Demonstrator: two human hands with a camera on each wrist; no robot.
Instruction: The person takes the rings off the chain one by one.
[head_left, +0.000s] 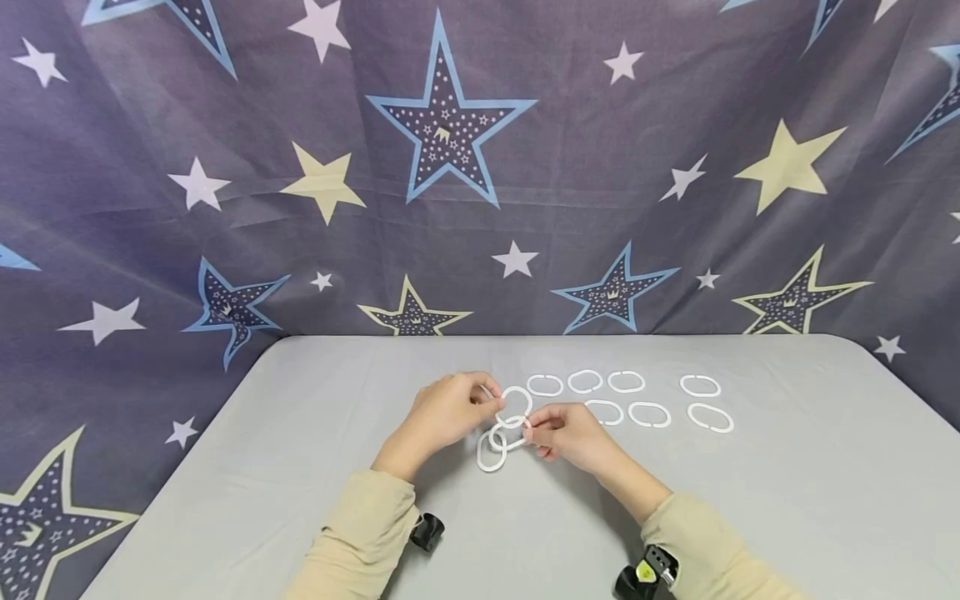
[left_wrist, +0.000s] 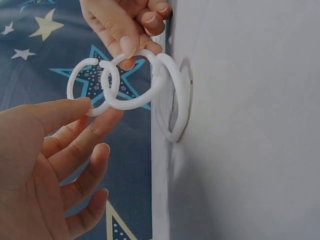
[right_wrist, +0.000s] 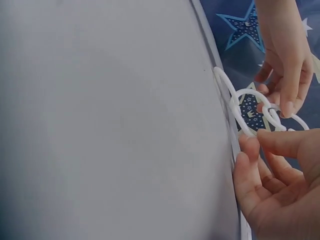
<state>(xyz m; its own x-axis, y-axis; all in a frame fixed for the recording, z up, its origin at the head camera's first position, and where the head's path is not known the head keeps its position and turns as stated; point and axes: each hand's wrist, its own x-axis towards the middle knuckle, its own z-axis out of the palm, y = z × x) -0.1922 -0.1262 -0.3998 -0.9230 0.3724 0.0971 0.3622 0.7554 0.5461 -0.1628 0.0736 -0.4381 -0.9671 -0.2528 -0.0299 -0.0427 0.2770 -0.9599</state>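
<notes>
White plastic rings make up the short chain (head_left: pixel 501 429) we hold just above the middle of the grey table (head_left: pixel 300 467), its lowest link touching the surface. Our left hand (head_left: pixel 442 414) pinches the top ring, and our right hand (head_left: pixel 570 433) pinches the link beside it. To do this well, we judge, we should keep the split of the open ring turned toward its neighbour and steady both links. Loose rings (head_left: pixel 626 398) lie in two rows toward the far right of the table; bare room stretches to the near and left edges, before the star curtain (head_left: pixel 450 125).
</notes>
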